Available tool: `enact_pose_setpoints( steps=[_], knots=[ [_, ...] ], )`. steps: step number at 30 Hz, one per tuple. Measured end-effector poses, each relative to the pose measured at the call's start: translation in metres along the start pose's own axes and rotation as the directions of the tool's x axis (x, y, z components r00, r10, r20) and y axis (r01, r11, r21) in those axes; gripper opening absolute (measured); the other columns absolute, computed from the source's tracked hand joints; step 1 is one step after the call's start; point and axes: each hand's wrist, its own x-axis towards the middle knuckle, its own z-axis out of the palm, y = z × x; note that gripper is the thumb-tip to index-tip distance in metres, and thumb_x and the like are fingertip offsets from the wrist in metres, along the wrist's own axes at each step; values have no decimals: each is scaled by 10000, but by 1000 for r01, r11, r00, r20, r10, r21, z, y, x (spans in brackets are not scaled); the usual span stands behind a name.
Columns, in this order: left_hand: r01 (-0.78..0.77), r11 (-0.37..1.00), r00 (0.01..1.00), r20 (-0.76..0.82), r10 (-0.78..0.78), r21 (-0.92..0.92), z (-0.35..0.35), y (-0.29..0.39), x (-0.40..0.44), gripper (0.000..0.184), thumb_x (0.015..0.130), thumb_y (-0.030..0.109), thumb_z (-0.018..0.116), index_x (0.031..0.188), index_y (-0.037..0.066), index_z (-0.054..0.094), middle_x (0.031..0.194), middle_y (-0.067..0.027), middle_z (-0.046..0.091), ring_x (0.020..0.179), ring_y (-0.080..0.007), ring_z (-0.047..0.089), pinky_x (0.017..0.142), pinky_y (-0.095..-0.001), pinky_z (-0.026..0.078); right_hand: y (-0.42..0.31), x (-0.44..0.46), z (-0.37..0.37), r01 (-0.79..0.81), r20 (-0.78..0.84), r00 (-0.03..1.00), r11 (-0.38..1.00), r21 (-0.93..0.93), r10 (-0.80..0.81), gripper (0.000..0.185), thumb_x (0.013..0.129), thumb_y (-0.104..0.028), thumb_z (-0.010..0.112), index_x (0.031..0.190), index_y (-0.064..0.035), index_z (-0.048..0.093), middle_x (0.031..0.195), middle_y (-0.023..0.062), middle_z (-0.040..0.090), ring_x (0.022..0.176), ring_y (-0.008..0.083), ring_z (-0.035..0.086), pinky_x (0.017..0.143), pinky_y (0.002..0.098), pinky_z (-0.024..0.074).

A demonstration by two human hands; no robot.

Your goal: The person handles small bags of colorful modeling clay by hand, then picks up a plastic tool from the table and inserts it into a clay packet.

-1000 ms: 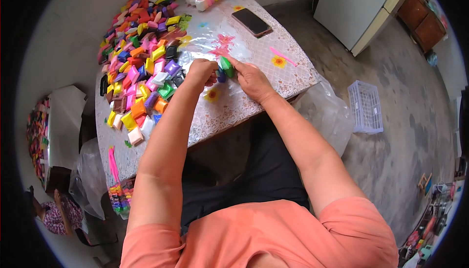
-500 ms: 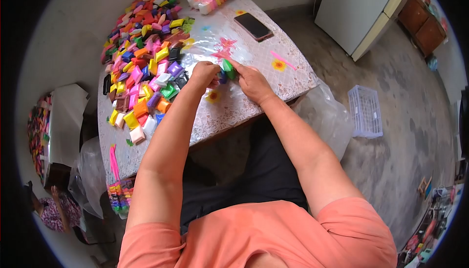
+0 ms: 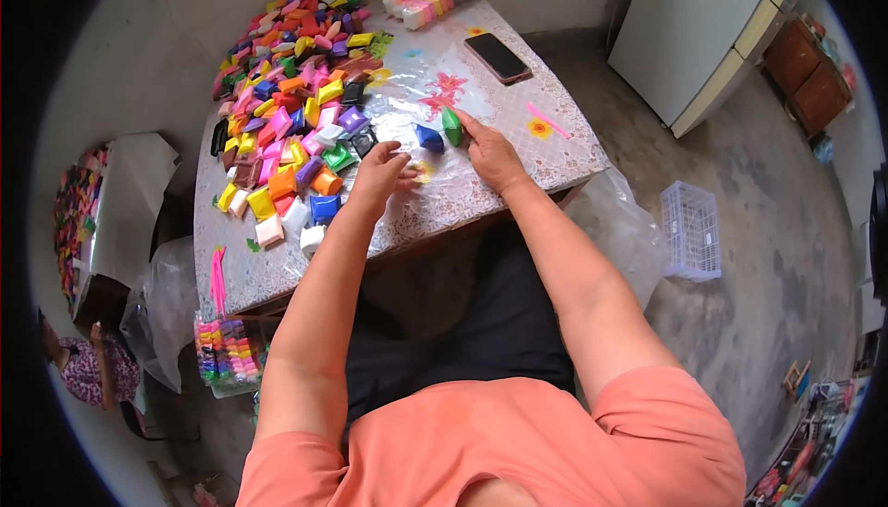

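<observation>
The patterned tablecloth (image 3: 566, 157) gleams; right hand (image 3: 495, 154) pinches the green packet (image 3: 451, 128) beside a blue packet (image 3: 429, 138), left hand (image 3: 383, 177) loosely spread; gentle, steady pressure should serve best.

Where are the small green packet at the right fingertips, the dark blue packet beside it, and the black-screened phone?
Small green packet (image 3: 451, 127), head view: its visible face.
Dark blue packet (image 3: 429, 139), head view: its visible face.
Black-screened phone (image 3: 499, 58), head view: mid-screen.

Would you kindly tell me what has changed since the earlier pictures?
The left hand has moved away from the blue packet, toward the pile of packets, its fingers loosened. The right hand still holds the green packet; the phone stays on the table.
</observation>
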Motion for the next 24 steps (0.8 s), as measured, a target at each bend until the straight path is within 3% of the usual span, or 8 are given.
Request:
enact_pose_setpoints(
  steps=[4, 5, 9, 13, 17, 20, 21, 24],
  knots=[
    [-121, 989, 992, 42, 118, 80, 12, -2, 21, 545, 884, 50, 608, 1366, -52, 372, 1244, -212, 514, 923, -242, 637, 732, -322, 570, -1, -1, -1, 3, -3, 1000, 1000, -18, -3, 594, 826, 33, 415, 1380, -177, 470, 1159, 232, 606, 1067, 369, 588, 934, 381, 454],
    [-150, 986, 989, 20, 149, 79, 14, -9, 34, 582, 836, 7, 639, 1365, -23, 399, 1183, -176, 564, 843, -205, 650, 625, -288, 565, -2, -1, -2, -1, -2, 1000, 1000, -10, 1, 593, 827, 30, 417, 1380, -176, 470, 1161, 231, 605, 1068, 370, 587, 934, 382, 454],
    [-235, 923, 969, -5, 248, 304, 28, 8, 40, 731, 717, 27, 753, 1370, 48, 425, 1143, -140, 585, 768, -184, 652, 548, -275, 546, -7, -1, -4, -49, 27, 998, 999, 4, 48, 589, 826, 24, 422, 1380, -171, 468, 1176, 229, 601, 1078, 371, 584, 938, 383, 453],
    [-268, 750, 947, 22, 321, 605, 31, 7, 49, 815, 627, 93, 823, 1354, 76, 456, 1053, -124, 584, 835, -240, 634, 700, -343, 555, -10, 0, -5, -79, 36, 996, 997, -9, 79, 589, 817, 26, 419, 1374, -158, 475, 1184, 227, 600, 1086, 367, 581, 942, 381, 451],
    [-386, 609, 881, 81, 467, 692, 29, -17, 71, 695, 632, 102, 811, 1262, 89, 518, 1001, -132, 588, 786, -233, 622, 711, -326, 539, 3, 1, 3, 43, -67, 997, 999, 24, -41, 564, 826, -1, 480, 1347, -215, 507, 1051, 233, 630, 978, 398, 597, 869, 439, 478],
    [-204, 809, 974, 27, 227, 551, 40, 5, 54, 604, 662, 99, 777, 1211, 68, 526, 952, -146, 622, 718, -250, 640, 666, -322, 539, -1, 2, 1, 49, -73, 996, 999, 15, -48, 568, 818, 2, 479, 1346, -204, 507, 1040, 229, 633, 978, 399, 592, 871, 444, 473],
    [-316, 728, 925, 29, 378, 609, 41, 4, 53, 549, 691, 91, 742, 1191, 53, 519, 924, -154, 648, 689, -256, 655, 644, -334, 542, -3, 1, 1, 56, -78, 995, 998, 17, -55, 570, 815, 4, 479, 1346, -201, 506, 1032, 226, 634, 974, 399, 591, 870, 446, 471],
    [-312, 719, 922, 15, 388, 621, 40, 6, 56, 554, 700, 86, 730, 1209, 49, 515, 976, -164, 657, 751, -236, 665, 670, -338, 542, -6, 1, -2, 66, -70, 995, 998, 7, -65, 572, 811, 5, 479, 1347, -194, 500, 1003, 219, 638, 956, 401, 588, 858, 456, 468]
  ],
)
